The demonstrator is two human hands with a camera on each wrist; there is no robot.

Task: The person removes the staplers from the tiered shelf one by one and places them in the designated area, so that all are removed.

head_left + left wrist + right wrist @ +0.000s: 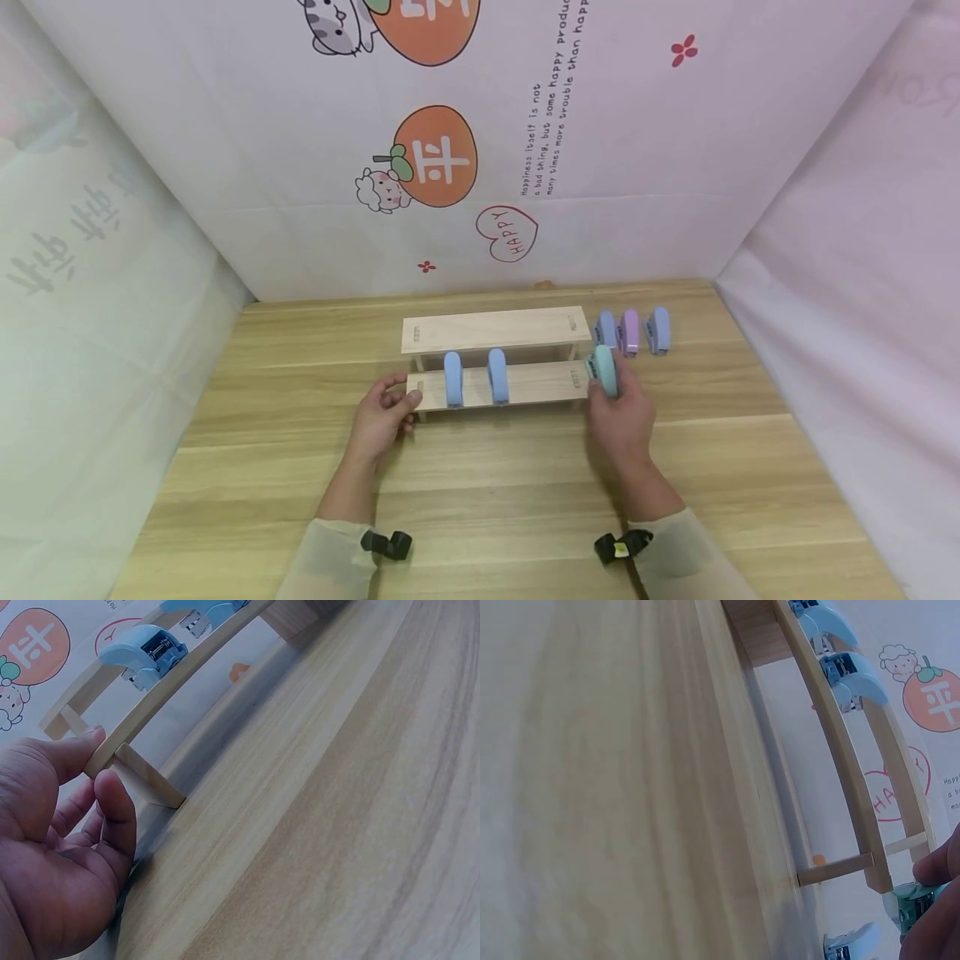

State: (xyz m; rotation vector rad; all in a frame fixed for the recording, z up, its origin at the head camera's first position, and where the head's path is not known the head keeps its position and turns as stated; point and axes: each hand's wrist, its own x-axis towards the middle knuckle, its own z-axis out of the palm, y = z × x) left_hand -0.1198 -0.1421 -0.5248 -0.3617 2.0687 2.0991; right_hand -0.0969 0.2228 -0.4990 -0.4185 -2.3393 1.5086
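Note:
My left hand (pixel 378 418) pinches the left end of the front wooden shelf (pixel 538 381), thumb on top and fingers below, as the left wrist view also shows. Two light blue mini staplers, a left one (pixel 453 379) and a right one (pixel 498 377), stand on that shelf's left half. In my right hand (pixel 624 417) is a mint green mini stapler (pixel 606 371), held between thumb and fingers just at the shelf's right end. The right wrist view shows only part of this green stapler (pixel 913 906); the fingers cover the rest.
Behind stands a second, slightly higher wooden shelf (pixel 495 329). To its right on the wood-grain table (pixel 480 475) are a blue stapler (pixel 606 327), a purple stapler (pixel 629 331) and another blue stapler (pixel 658 330). White printed cloth (pixel 600 242) encloses the table's back and sides.

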